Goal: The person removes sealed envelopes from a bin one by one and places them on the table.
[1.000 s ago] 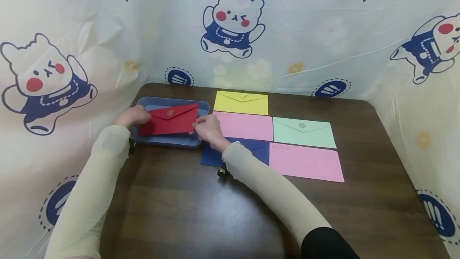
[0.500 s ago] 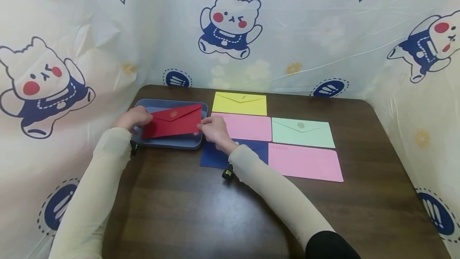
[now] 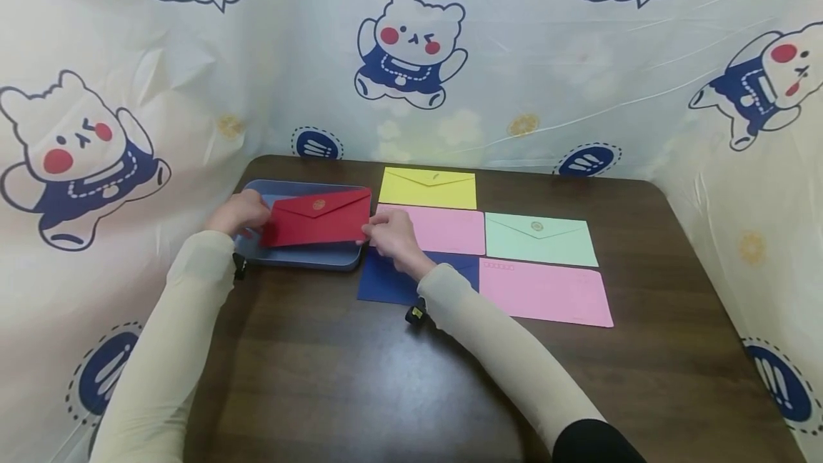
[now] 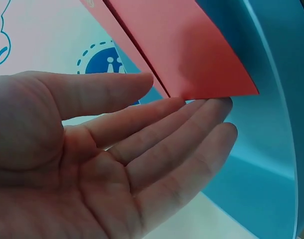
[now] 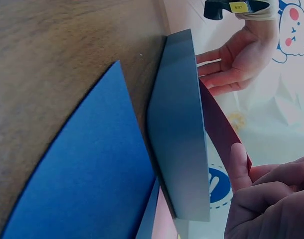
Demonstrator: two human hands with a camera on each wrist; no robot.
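Observation:
A red envelope (image 3: 318, 218) with a round gold seal is held slanted over the blue tray (image 3: 302, 256). My right hand (image 3: 395, 238) pinches its right end between thumb and fingers, plain in the right wrist view. At the other end my left hand (image 3: 238, 213) has its fingers extended. In the left wrist view the fingertips of that hand (image 4: 142, 139) touch the envelope's lower edge, while the thumb stands apart from the paper. Part of the tray's floor is hidden under the envelope.
Flat on the brown table (image 3: 321, 377), right of the tray, lie a yellow envelope (image 3: 429, 190), a pink card (image 3: 450, 231), a mint envelope (image 3: 540, 240), another pink card (image 3: 546, 291) and a dark blue envelope (image 3: 392, 281), partly under my right forearm. A printed curtain (image 3: 527, 56) surrounds the table.
The red envelope has shifted to the right, together with my right hand, and its right end now reaches the tray's right rim. My left hand has stayed nearly in place.

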